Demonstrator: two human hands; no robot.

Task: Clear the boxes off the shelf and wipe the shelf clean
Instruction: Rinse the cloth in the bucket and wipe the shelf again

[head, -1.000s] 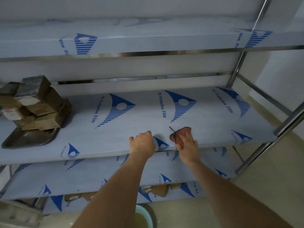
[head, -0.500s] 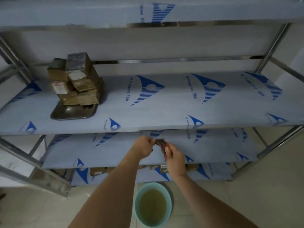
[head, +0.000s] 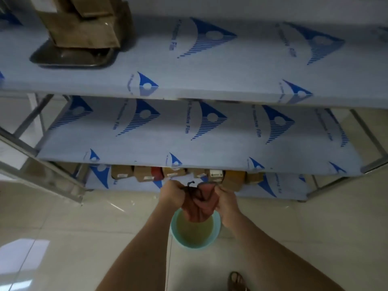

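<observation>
**Wringing the rag over the bucket, plenty of ways to make a mess**

Both hands are bunched around a reddish-brown rag [head: 199,203]: the left hand [head: 171,194] grips one end, the right hand [head: 225,201] grips the other, fingers curled tight, right above a light green bucket [head: 217,224] of yellowish water on the floor.

What could go wrong: the rag hangs over the bucket's far rim, so a hard twist could send drips onto the tiled floor, and there's a sandalled foot [head: 237,280] close by, so slipping is a real risk. If the rag isn't squeezed enough, I'd guess it leaves streaks on the shelf film.

The boxes [head: 84,24] aren't cleared yet. They sit stacked on a metal tray [head: 71,58] at the left end of the upper shelf [head: 210,80], near its front edge, so a careless grab could tip the pile. More small boxes [head: 147,174] line the bottom shelf.

Hard to see: the stack's top is cut off, the bottom row is mostly hidden behind the middle shelf's front edge, and the whole view is blurry, so the labels aren't readable. The dark strand on the rag is possibly a loop or string.
</observation>
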